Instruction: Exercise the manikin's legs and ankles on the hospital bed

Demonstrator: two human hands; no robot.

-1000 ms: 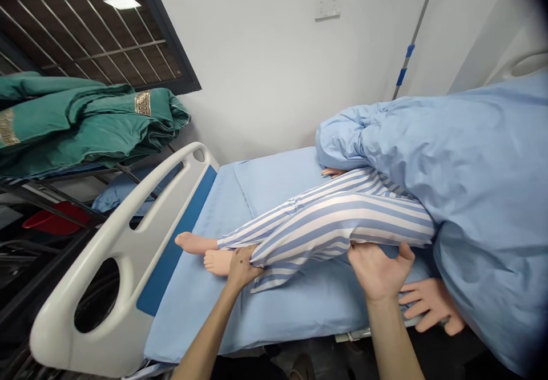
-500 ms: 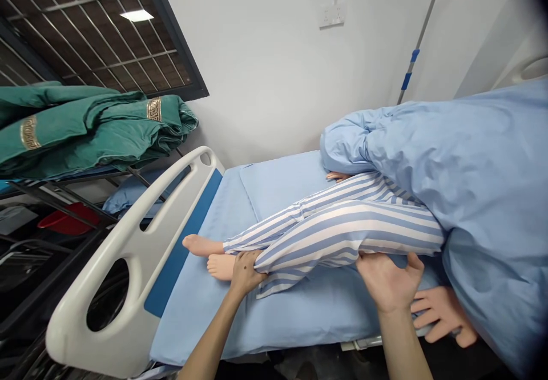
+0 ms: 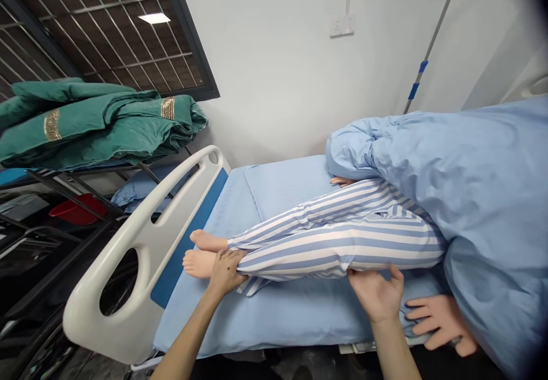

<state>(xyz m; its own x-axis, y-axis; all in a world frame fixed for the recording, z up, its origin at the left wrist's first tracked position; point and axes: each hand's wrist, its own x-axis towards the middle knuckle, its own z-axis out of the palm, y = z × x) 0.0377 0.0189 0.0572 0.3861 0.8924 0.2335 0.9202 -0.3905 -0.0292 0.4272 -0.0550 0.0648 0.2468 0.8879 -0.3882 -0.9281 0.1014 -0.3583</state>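
A care manikin in blue-and-white striped trousers (image 3: 317, 251) lies on a bed, its bare near foot (image 3: 199, 263) beside the far foot (image 3: 208, 239). My left hand (image 3: 226, 271) is closed around the near ankle, over the trouser hem. Under the near knee, my right hand (image 3: 377, 294) holds the leg from below, palm up; its thumb sticks out and its fingertips are hidden beneath the leg. To its right the manikin's hand (image 3: 440, 320) hangs out at the bed edge. A light-blue gown (image 3: 454, 180) covers the upper body.
A white-and-blue footboard (image 3: 141, 229) closes the bed's left end. Blue sheet (image 3: 282, 180) covers the mattress. Folded green curtains or covers (image 3: 107, 123) lie on a rack, with a red basin (image 3: 79, 207) below. A pole (image 3: 422, 66) stands by the wall, which carries a socket (image 3: 342, 25).
The manikin's near leg has straightened, its foot sliding left toward the footboard and the knee lowering. Both my hands have moved left with it. The view has shifted slightly.
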